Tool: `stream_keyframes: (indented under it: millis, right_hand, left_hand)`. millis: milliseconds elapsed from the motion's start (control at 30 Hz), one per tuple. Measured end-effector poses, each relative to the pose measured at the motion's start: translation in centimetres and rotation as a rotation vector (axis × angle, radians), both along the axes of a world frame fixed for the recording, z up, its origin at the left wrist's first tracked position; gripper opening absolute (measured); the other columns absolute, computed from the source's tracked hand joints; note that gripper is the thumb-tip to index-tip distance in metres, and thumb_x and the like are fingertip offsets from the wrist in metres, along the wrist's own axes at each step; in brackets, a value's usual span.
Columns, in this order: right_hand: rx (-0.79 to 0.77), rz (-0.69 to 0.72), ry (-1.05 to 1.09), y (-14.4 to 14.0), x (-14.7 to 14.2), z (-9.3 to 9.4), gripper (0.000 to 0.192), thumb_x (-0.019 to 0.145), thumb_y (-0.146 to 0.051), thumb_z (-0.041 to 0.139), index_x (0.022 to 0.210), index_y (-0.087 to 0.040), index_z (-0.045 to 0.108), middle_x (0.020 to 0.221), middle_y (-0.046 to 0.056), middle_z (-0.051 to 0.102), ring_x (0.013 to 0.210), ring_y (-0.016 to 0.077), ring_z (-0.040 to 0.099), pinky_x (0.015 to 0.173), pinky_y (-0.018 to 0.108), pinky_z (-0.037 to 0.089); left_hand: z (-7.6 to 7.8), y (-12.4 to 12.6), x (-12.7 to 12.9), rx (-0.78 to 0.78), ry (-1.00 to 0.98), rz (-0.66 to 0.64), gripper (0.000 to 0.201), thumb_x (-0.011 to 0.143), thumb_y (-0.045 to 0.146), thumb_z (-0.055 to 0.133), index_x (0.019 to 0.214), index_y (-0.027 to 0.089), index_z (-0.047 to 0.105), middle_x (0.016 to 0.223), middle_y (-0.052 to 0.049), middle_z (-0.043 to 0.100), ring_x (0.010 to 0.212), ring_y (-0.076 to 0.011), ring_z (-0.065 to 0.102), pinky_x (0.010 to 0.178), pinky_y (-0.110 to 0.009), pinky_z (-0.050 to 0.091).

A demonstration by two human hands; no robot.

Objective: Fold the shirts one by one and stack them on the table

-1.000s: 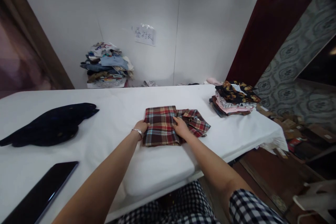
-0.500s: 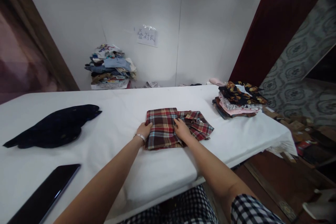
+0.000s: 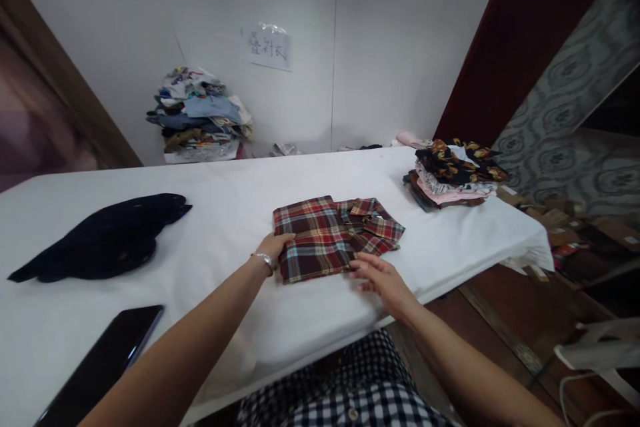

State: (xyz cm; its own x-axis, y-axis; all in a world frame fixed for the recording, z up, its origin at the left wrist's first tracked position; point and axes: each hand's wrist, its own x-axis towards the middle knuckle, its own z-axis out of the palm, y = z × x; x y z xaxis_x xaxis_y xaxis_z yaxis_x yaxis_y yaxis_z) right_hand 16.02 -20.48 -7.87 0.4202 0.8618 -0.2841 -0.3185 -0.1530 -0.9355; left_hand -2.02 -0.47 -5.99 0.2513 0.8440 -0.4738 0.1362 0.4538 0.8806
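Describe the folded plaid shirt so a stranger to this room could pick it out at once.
Start at the white table. Near its front edge, right of centre, lies the folded plaid shirt, with the left hand on its left edge and the right hand just beside its near corner. Its red, brown and blue checks distinguish it from the dark navy garment at left and the floral-topped clothes stack at right.

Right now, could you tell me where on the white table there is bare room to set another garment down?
Bare cloth lies between the dark garment and the plaid shirt, and behind the shirt toward the wall. The right end is crowded by the folded stack; the phone takes the near-left corner.
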Motion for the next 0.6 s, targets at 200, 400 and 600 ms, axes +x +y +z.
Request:
stream_keyframes:
  millis: [200, 400, 600]
  right_hand:
    - [-0.093, -0.184, 0.259, -1.8, 0.3, 0.4, 0.050, 0.065, -0.026, 0.082, 0.106, -0.019, 0.055, 0.113, 0.011, 0.068, 0.096, 0.0237, 0.068, 0.074, 0.035, 0.059]
    - [-0.117, -0.122, 0.436, -2.5, 1.8, 0.8, 0.025, 0.072, -0.026, 0.075, 0.089, -0.014, 0.060, 0.102, 0.013, 0.071, 0.094, 0.0239, 0.069, 0.086, 0.038, 0.056]
    - [-0.098, -0.062, 0.535, -1.3, 0.4, 0.2, 0.020, 0.076, -0.030, 0.072, 0.088, -0.016, 0.063, 0.099, 0.009, 0.070, 0.090, 0.0194, 0.069, 0.091, 0.036, 0.052]
  left_hand:
    - [0.2, -0.3, -2.8, -0.048, 0.043, -0.192, 0.048, 0.074, 0.026, 0.067, 0.118, 0.010, 0.055, 0.082, -0.012, 0.072, 0.071, -0.0254, 0.069, 0.065, -0.037, 0.056]
    - [1.6, 4.5, -4.0, 0.705, 0.856, -0.346, 0.070, 0.079, 0.055, 0.055, 0.134, 0.013, 0.046, 0.117, -0.017, 0.063, 0.106, -0.0310, 0.061, 0.090, -0.042, 0.047]
    - [1.6, 8.1, 5.4, 0.924, 0.767, -0.648, 0.067, 0.077, 0.055, 0.058, 0.132, 0.016, 0.051, 0.141, -0.014, 0.048, 0.129, -0.0273, 0.044, 0.108, -0.032, 0.032]
